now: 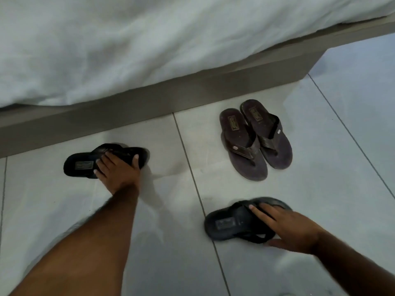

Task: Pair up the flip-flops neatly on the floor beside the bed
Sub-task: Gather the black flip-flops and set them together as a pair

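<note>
Two black flip-flops lie apart on the pale tiled floor. My left hand (118,170) grips one black flip-flop (82,164) near the bed base, fingers over its strap. My right hand (286,226) is closed over the strap of the other black flip-flop (226,225), lower right. Both sandals look slightly blurred. A brown pair (254,139) sits side by side on the floor further right, close to the bed, toes pointing toward me.
The bed's grey-brown base (149,99) runs diagonally across the top, with a white duvet (149,39) hanging over it. Dark grout lines cross the tiled floor (171,231). The bed's corner ends at the upper right, with open floor beyond.
</note>
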Demonstrator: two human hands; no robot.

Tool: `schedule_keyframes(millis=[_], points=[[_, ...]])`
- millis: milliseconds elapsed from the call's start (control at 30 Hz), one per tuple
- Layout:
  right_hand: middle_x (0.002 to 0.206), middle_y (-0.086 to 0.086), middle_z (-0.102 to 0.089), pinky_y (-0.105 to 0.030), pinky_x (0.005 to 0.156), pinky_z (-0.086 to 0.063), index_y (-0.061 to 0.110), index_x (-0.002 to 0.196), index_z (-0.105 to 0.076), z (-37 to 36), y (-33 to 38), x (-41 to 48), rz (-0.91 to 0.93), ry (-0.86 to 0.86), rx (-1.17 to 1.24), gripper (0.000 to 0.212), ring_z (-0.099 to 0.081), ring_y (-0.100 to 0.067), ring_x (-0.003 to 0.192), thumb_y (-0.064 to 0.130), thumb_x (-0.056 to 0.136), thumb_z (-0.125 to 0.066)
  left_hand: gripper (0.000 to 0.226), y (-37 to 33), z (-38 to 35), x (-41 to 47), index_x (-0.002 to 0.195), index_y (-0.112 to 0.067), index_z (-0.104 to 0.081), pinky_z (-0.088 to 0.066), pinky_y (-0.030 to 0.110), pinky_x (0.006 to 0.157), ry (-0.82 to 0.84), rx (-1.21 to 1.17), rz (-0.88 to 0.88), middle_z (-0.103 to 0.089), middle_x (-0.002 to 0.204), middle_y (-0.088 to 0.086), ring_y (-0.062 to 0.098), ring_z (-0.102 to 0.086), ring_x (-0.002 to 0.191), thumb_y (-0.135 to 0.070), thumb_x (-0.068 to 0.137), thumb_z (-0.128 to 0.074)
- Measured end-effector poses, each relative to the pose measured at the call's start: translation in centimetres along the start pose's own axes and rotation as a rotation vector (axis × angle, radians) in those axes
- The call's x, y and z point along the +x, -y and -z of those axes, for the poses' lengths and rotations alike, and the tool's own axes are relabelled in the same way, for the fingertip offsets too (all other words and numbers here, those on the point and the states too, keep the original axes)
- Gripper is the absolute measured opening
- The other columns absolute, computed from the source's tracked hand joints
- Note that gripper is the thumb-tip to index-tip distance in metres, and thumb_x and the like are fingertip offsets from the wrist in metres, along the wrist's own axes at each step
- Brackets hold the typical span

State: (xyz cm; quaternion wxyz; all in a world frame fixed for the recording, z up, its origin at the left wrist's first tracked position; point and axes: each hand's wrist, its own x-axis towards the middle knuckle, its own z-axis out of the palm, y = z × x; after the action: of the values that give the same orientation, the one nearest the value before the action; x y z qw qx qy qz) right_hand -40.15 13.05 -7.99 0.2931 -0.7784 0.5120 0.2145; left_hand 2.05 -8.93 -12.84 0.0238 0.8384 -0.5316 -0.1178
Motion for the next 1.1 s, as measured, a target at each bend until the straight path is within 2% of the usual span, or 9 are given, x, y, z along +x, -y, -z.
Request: schedule_keyframes(millis=[133, 233, 300, 400, 500, 567, 633, 867, 1100], points=[[0.153, -0.005, -0.028, -0.038, 0.098, -0.049, 0.043, 0.155, 0.011, 2.1, 4.9, 3.9, -0.011, 0.036, 0.070, 0.105, -0.049, -0.028, 0.129, 0.072, 0.079, -0.056, 0.080, 1.2, -0.4, -0.8, 0.146, 0.005, -0.037, -0.017, 0.064, 0.118, -0.003, -0.076, 0.073, -0.036, 0.156, 0.026, 0.040, -0.025, 0.149, -0.058, 0.097, -0.045], [0.152, -0.008, -0.033, -0.038, 0.095, -0.050, 0.034, 0.158, -0.006, 3.5, 7.9, 7.6, -0.141, -0.018, 0.198, 0.106, -0.056, -0.031, 0.122, 0.075, 0.076, -0.059, 0.091, 2.2, 0.0, -1.2, 0.149, 0.001, -0.037, -0.012, 0.061, 0.121, 0.010, -0.111, 0.155, -0.031, 0.161, 0.016, 0.030, -0.018, 0.153, -0.071, 0.093, -0.036], [0.148, -0.010, -0.040, -0.038, 0.095, -0.050, 0.029, 0.158, -0.012, 4.8, 9.7, 10.2, -0.222, -0.102, 0.312, 0.105, -0.057, -0.032, 0.119, 0.075, 0.076, -0.060, 0.091, 3.4, 0.2, -1.2, 0.146, 0.002, -0.044, -0.009, 0.058, 0.123, -0.007, -0.126, 0.148, -0.032, 0.161, 0.014, 0.028, -0.019, 0.153, -0.071, 0.092, -0.039], [0.140, -0.015, -0.048, -0.040, 0.097, -0.050, 0.025, 0.158, -0.018, 7.1, 11.6, 13.9, -0.297, -0.215, 0.446, 0.102, -0.059, -0.033, 0.116, 0.074, 0.078, -0.059, 0.075, 5.3, 0.0, -1.4, 0.135, 0.002, -0.057, -0.008, 0.056, 0.124, -0.038, -0.124, 0.009, -0.036, 0.159, 0.015, 0.030, -0.024, 0.151, -0.059, 0.092, -0.053], [0.137, -0.019, -0.052, -0.043, 0.099, -0.049, 0.022, 0.157, -0.022, 9.4, 13.0, 17.5, -0.301, -0.277, 0.528, 0.097, -0.058, -0.036, 0.118, 0.072, 0.081, -0.056, 0.061, 6.5, -0.5, -2.0, 0.125, -0.004, -0.063, -0.007, 0.053, 0.125, -0.006, -0.130, -0.236, -0.040, 0.157, 0.014, 0.029, -0.027, 0.150, -0.052, 0.088, -0.060], [0.136, -0.021, -0.053, -0.043, 0.101, -0.047, 0.019, 0.157, -0.023, 10.7, 13.9, 19.8, -0.266, -0.292, 0.534, 0.091, -0.057, -0.038, 0.119, 0.066, 0.086, -0.056, 0.061, 6.2, -0.6, -2.5, 0.119, -0.009, -0.062, -0.007, 0.051, 0.125, 0.029, -0.144, -0.377, -0.043, 0.156, 0.011, 0.028, -0.027, 0.151, -0.055, 0.080, -0.054], [0.136, -0.023, -0.053, -0.042, 0.102, -0.047, 0.017, 0.157, -0.022, 11.8, 14.7, 21.8, -0.235, -0.296, 0.532, 0.087, -0.056, -0.039, 0.120, 0.062, 0.090, -0.055, 0.062, 5.5, -0.5, -3.0, 0.124, -0.014, -0.060, -0.006, 0.052, 0.126, 0.058, -0.143, -0.446, -0.042, 0.158, 0.007, 0.026, -0.024, 0.152, -0.053, 0.077, -0.050], [0.136, -0.025, -0.051, -0.044, 0.104, -0.047, 0.015, 0.159, -0.015, 14.6, 17.4, 27.0, -0.209, -0.317, 0.563, 0.084, -0.056, -0.040, 0.120, 0.053, 0.094, -0.054, 0.075, 4.4, 0.1, -1.3, 0.148, -0.016, -0.041, -0.001, 0.050, 0.127, 0.097, -0.184, -0.485, -0.033, 0.163, 0.002, 0.021, -0.015, 0.156, -0.046, 0.080, -0.045], [0.144, -0.023, -0.044, -0.043, 0.109, -0.043, 0.016, 0.159, -0.015, 14.4, 17.2, 28.2, -0.200, -0.328, 0.580, 0.084, -0.051, -0.038, 0.127, 0.054, 0.094, -0.053, 0.075, 4.2, 0.3, 2.1, 0.152, -0.014, -0.033, 0.006, 0.049, 0.126, 0.165, -0.212, -0.501, -0.025, 0.166, 0.001, 0.020, -0.009, 0.156, -0.039, 0.084, -0.051]])
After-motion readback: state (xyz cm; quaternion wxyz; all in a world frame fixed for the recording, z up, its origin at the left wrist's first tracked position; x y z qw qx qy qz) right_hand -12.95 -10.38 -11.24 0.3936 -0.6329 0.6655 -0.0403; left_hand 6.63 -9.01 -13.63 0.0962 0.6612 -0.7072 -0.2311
